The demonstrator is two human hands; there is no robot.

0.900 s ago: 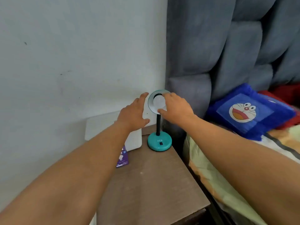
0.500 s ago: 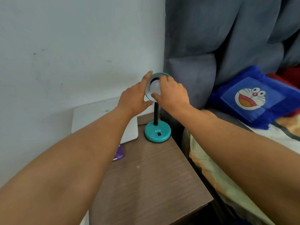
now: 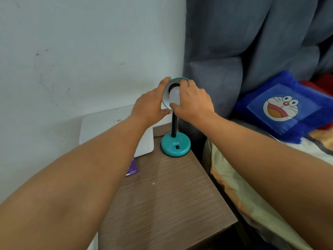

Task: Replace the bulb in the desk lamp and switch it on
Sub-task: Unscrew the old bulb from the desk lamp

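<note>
A small teal desk lamp stands at the back of a wooden bedside table point(image 3: 162, 204). Its round base point(image 3: 175, 145) carries a small switch point(image 3: 177, 147), and a black flexible neck point(image 3: 174, 123) rises to the shade point(image 3: 166, 101), which faces me. A white bulb point(image 3: 174, 93) sits inside the shade. My left hand point(image 3: 150, 105) grips the shade's left rim. My right hand point(image 3: 193, 101) wraps around the bulb from the right, thumb under it and fingers over its top.
A white flat box point(image 3: 115, 127) leans against the wall behind the table, with a purple card point(image 3: 132, 169) in front of it. A grey padded headboard point(image 3: 243, 42) rises on the right. A blue cartoon pillow point(image 3: 281, 107) lies on the bed point(image 3: 252, 204).
My left hand has closed onto the shade's rim from beside it. My right hand's grip on the bulb has shifted, and my view has moved closer to the lamp.
</note>
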